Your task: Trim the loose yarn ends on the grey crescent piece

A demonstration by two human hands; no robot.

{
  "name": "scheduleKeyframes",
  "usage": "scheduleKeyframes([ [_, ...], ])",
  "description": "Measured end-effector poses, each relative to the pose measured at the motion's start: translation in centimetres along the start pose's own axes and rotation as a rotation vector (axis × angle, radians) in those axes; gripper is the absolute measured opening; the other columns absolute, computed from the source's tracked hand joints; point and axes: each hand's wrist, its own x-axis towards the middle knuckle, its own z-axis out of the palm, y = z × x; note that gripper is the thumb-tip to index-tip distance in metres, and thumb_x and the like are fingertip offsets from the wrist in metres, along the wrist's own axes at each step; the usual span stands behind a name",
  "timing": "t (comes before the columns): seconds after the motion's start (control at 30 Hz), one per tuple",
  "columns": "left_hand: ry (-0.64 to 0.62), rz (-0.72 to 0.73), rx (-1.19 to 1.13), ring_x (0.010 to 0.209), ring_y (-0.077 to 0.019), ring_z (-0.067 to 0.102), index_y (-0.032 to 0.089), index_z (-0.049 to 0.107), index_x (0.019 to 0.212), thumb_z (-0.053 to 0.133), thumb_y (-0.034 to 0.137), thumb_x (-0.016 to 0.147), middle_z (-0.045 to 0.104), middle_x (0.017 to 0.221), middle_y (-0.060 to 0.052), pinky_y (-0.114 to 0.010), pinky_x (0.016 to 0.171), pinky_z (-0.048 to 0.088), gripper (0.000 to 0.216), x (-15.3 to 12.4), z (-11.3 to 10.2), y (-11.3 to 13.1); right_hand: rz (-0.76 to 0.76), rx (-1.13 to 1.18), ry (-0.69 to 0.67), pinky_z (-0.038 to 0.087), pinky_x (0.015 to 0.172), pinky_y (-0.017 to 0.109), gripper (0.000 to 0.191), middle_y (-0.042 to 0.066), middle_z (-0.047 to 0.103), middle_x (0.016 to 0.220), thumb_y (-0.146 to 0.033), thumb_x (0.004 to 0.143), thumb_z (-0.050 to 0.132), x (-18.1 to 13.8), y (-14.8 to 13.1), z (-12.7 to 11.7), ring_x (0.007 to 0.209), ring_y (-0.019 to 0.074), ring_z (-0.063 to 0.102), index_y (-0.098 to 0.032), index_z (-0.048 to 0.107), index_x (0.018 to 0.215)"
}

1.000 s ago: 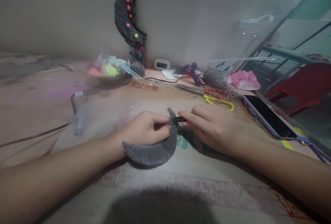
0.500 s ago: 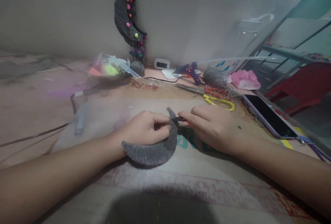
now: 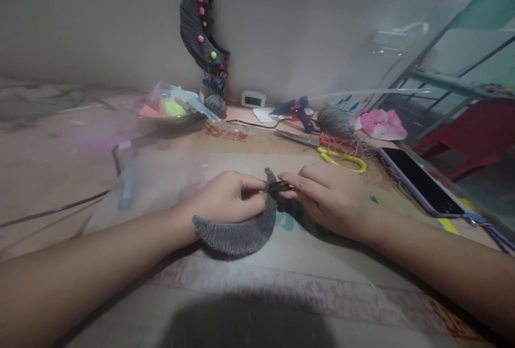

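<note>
A grey yarn-wrapped crescent (image 3: 237, 241) lies over the board, its curve bulging toward me and its narrow tip pointing away. My left hand (image 3: 229, 198) is closed on the inner edge near that tip, thumb and forefinger pinching it. Between the fingertips of my right hand (image 3: 325, 195) is a small dark pointed tool (image 3: 278, 186), whose end touches the crescent just below the tip. My right fingers cover most of the tool, so its exact kind does not show.
Behind my hands are yellow-and-red-handled scissors (image 3: 341, 159), a blue glue gun (image 3: 298, 112), grey yarn (image 3: 336, 120) and a small white clock (image 3: 253, 99). A phone (image 3: 420, 182) lies right; a bowl (image 3: 169, 117) stands left. A decorated crescent (image 3: 193, 26) hangs on the wall.
The dark tool's end has moved slightly left, onto the crescent's edge. The crescent's tip has shifted a little right. Both hands keep their hold.
</note>
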Motion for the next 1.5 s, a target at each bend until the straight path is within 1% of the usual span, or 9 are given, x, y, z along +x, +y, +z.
scheduleKeyframes([
  [0.2,0.017,0.033,0.041,0.060,-0.0111,0.050,0.015,0.070,0.080,0.045,0.020,0.080,0.058,0.063,0.002,-0.020,0.056,0.035,0.025,-0.1,0.1,-0.1,0.027,0.011,0.009,0.030,0.058,0.029,0.022,0.003,0.058,0.069,-0.028,0.095,0.050,0.3,-0.2,-0.1,0.063,0.0146,0.048,-0.014,0.067,0.101],
  [0.3,0.022,0.035,0.066,0.060,-0.0111,0.051,0.015,0.070,0.080,0.045,0.020,0.080,0.061,0.064,0.002,-0.021,0.056,0.035,0.026,-0.1,0.1,-0.1,0.016,-0.018,-0.016,0.028,0.057,0.030,0.023,0.002,0.057,0.069,-0.030,0.095,0.050,0.5,-0.3,-0.4,0.063,0.0151,0.046,-0.015,0.067,0.101],
  [0.47,0.023,0.044,0.078,0.059,-0.0106,0.049,0.015,0.068,0.077,0.045,0.020,0.080,0.057,0.062,0.003,-0.020,0.057,0.036,0.024,-0.1,0.2,-0.3,-0.043,-0.066,-0.058,0.026,0.056,0.031,0.024,0.002,0.056,0.067,-0.028,0.097,0.047,0.8,-0.3,-1.1,0.062,0.0147,0.044,-0.014,0.067,0.101],
  [0.73,0.011,0.039,0.048,0.058,-0.0099,0.047,0.015,0.063,0.068,0.044,0.019,0.079,0.049,0.059,0.004,-0.020,0.056,0.034,0.023,0.0,0.2,-0.2,-0.040,-0.052,-0.022,0.027,0.056,0.031,0.022,0.001,0.055,0.067,-0.029,0.095,0.050,0.5,-0.2,-0.5,0.062,0.0146,0.045,-0.016,0.067,0.101],
  [0.97,-0.011,-0.028,-0.067,0.065,-0.0130,0.054,0.016,0.070,0.077,0.046,0.022,0.079,0.061,0.066,0.003,-0.022,0.059,0.039,0.025,-0.1,-0.2,0.3,0.189,0.289,-0.010,0.038,0.062,0.026,0.028,0.005,0.061,0.075,-0.029,0.096,0.046,0.2,0.0,-0.3,0.068,0.0142,0.054,-0.011,0.066,0.105],
  [1.13,-0.020,-0.056,-0.160,0.068,-0.0146,0.057,0.016,0.071,0.079,0.047,0.022,0.080,0.066,0.072,0.002,-0.023,0.061,0.042,0.024,0.0,-0.3,0.2,0.205,0.343,0.005,0.040,0.066,0.027,0.028,0.006,0.061,0.076,-0.028,0.095,0.048,0.2,0.1,-0.3,0.070,0.0153,0.054,-0.010,0.065,0.106],
  [1.23,-0.022,-0.061,-0.211,0.069,-0.0148,0.057,0.016,0.071,0.081,0.049,0.024,0.081,0.066,0.074,0.001,-0.023,0.061,0.042,0.023,0.1,-0.2,-0.1,0.254,0.380,0.000,0.041,0.067,0.027,0.025,0.006,0.062,0.078,-0.029,0.093,0.050,0.2,0.2,-0.1,0.071,0.0154,0.055,-0.011,0.064,0.104],
  [1.33,-0.028,-0.064,-0.252,0.068,-0.0142,0.056,0.016,0.070,0.081,0.050,0.028,0.084,0.064,0.072,0.001,-0.022,0.060,0.041,0.023,0.0,-0.1,-0.4,0.372,0.463,-0.007,0.041,0.062,0.025,0.025,0.005,0.063,0.080,-0.034,0.089,0.057,0.3,0.3,0.2,0.069,0.0146,0.056,-0.012,0.062,0.100],
  [1.5,-0.027,-0.060,-0.283,0.067,-0.0125,0.051,0.015,0.068,0.084,0.051,0.034,0.087,0.059,0.071,0.001,-0.022,0.060,0.039,0.026,0.0,0.0,-0.3,0.498,0.617,-0.095,0.042,0.061,0.023,0.026,0.005,0.066,0.082,-0.038,0.085,0.062,0.7,-0.2,0.4,0.070,0.0140,0.058,-0.015,0.063,0.094],
])
